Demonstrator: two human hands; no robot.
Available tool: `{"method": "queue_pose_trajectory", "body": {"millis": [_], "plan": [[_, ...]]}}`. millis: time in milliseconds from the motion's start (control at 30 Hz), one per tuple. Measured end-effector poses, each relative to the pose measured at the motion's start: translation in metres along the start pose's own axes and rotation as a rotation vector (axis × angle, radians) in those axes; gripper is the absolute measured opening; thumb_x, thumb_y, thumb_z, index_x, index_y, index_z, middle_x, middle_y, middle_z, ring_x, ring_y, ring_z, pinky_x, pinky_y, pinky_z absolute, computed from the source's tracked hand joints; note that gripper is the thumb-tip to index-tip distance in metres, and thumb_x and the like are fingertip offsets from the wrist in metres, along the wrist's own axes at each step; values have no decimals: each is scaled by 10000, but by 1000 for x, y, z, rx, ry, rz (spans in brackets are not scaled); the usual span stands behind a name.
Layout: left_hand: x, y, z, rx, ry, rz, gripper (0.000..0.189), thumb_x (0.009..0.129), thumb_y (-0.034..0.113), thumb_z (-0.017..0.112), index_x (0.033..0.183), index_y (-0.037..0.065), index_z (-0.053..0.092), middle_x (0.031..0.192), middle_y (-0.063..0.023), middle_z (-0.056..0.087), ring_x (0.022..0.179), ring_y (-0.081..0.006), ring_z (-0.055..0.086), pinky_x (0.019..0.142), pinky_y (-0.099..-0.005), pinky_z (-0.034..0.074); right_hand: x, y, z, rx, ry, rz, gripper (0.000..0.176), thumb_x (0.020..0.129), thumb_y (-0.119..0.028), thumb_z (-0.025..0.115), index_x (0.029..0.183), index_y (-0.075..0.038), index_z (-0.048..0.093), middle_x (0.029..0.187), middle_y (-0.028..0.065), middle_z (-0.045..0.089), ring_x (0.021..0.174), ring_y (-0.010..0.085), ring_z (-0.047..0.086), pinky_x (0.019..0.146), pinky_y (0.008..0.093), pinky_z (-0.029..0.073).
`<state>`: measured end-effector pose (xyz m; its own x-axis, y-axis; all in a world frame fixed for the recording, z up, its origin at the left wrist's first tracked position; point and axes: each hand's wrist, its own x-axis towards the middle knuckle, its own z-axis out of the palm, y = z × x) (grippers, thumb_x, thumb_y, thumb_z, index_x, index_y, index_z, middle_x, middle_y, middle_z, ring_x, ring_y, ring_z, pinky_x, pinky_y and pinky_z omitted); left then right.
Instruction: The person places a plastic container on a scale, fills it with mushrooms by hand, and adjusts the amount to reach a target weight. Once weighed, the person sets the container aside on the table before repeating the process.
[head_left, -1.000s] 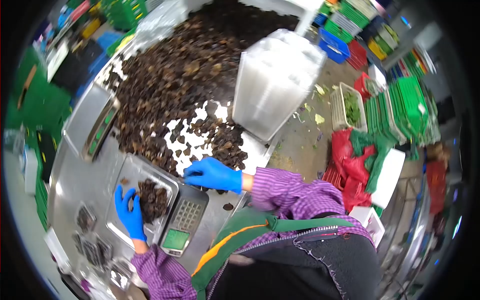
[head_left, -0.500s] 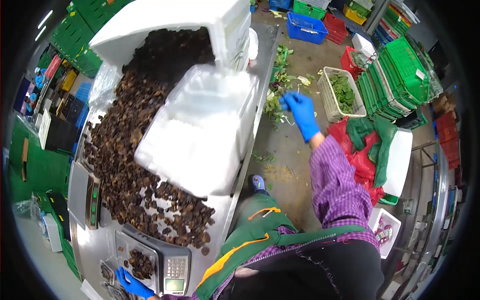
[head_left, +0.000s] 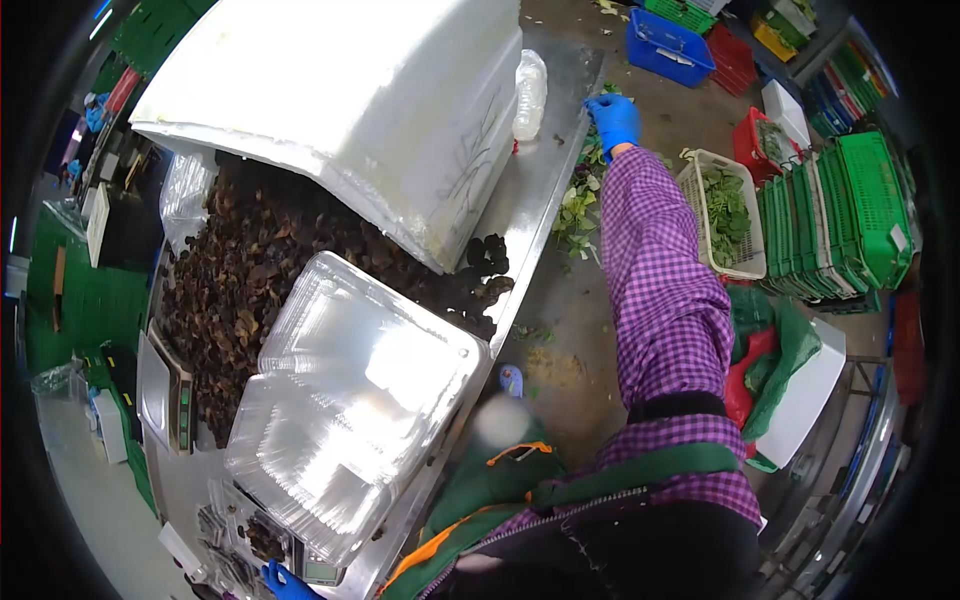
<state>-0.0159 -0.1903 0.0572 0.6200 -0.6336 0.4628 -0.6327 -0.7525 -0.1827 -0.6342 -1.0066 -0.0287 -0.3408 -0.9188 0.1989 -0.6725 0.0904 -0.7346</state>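
My right hand (head_left: 615,122), in a blue glove, is stretched out to the far table edge with curled fingers; anything inside them is hidden. Only part of my left hand (head_left: 287,582), gloved in blue, shows at the bottom edge, fingers apart. It is beside a clear tray of dark brown mushroom-like pieces (head_left: 264,538) near the scale (head_left: 322,572). Clear plastic trays (head_left: 350,400) lie tilted over the front of the table and hide much of the scale. Behind them, a large heap of brown mushroom-like pieces (head_left: 235,270) spreads from under a white foam box (head_left: 330,90).
A second scale (head_left: 165,390) stands at the table's left. A clear plastic bottle (head_left: 530,95) lies beside the foam box. On the floor to the right are a cream crate of green leaves (head_left: 725,215), stacked green crates (head_left: 830,215) and a blue crate (head_left: 670,50). Leaf scraps litter the floor.
The clear trays now appear nearer to me, covering much of the front scale. My right hand has reached farther forward to the table edge. The view has shifted; the foam box looks larger, its opening lower.
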Motion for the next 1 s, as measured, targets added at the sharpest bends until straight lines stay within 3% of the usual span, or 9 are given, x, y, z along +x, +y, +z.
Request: {"method": "queue_pose_trajectory", "body": {"millis": [133, 167, 233, 367, 400, 467, 533, 633, 1000], "plan": [[-41, -86, 58, -1038, -79, -478, 569, 887, 387, 601, 1314, 38, 459, 1360, -186, 456, 1233, -322, 411, 1122, -542, 201, 7, 19, -3, 51, -3, 26, 325, 823, -323, 673, 928, -18, 710, 753, 66, 689, 644, 132, 625, 611, 300, 483], [-16, -16, 16, -261, -221, -336, 290, 924, 126, 534, 1144, -36, 628, 1209, -162, 594, 1094, -241, 554, 954, -348, 423, 8, 33, 3, 105, 3, -11, 349, 832, -339, 662, 932, -8, 708, 776, 53, 688, 667, 122, 611, 628, 295, 472], [-17, -15, 18, -610, -242, -444, 327, 941, 124, 493, 1201, -57, 574, 1222, -177, 585, 1079, -247, 563, 940, -340, 431, -28, 34, -7, 99, -19, -98, 329, 852, -334, 632, 934, -26, 714, 755, 51, 676, 708, 116, 584, 662, 290, 461], [-37, -39, 34, -527, -24, -528, 352, 901, 72, 562, 1230, -53, 539, 1233, -118, 585, 1091, -198, 550, 954, -308, 417, -109, 115, 8, -338, -641, -352, 329, 959, -288, 478, 994, -38, 688, 807, 79, 667, 574, 182, 551, 533, 294, 439], [-41, -43, 36, -672, 57, -597, 294, 887, 59, 578, 1170, -16, 607, 1231, -119, 590, 1117, -205, 548, 977, -318, 401, -135, 166, 22, 281, -974, -171, 344, 954, -275, 503, 1174, -32, 606, 1007, 93, 666, 736, 207, 622, 631, 296, 498], [-23, -26, 8, -579, 75, -560, 219, 861, 61, 608, 1065, 51, 687, 1270, -145, 565, 1199, -240, 513, 1004, -331, 375, -225, 115, -5, -198, -1377, -223, 402, 948, -230, 495, 1303, -41, 501, 1239, 120, 576, 1146, 266, 530, 956, 365, 432], [-22, -44, 8, -602, 145, -603, 185, 868, 76, 615, 1031, 70, 702, 1201, -133, 611, 1163, -224, 543, 996, -332, 386, -314, 82, -14, -317, -1519, -201, 211, 865, -222, 613, 841, -25, 685, 742, 45, 673, 598, 162, 601, 599, 323, 485], [-44, -96, 18, -688, 178, -652, 182, 873, 104, 625, 1035, 90, 707, 1202, -104, 616, 1159, -202, 544, 985, -331, 390, -466, -21, -33, -58, -1667, 192, 239, 865, -194, 636, 799, 31, 678, 669, 67, 648, 563, 125, 585, 555, 266, 467], [-67, -205, 45, -1035, 225, -675, 210, 881, 97, 617, 1077, 59, 681, 1172, -74, 632, 1124, -154, 554, 969, -296, 407, -757, -325, 27, 357, -1526, -850, 259, 856, -58, 623, 1106, -111, 666, 936, 76, 677, 764, 145, 652, 682, 283, 515]]}}
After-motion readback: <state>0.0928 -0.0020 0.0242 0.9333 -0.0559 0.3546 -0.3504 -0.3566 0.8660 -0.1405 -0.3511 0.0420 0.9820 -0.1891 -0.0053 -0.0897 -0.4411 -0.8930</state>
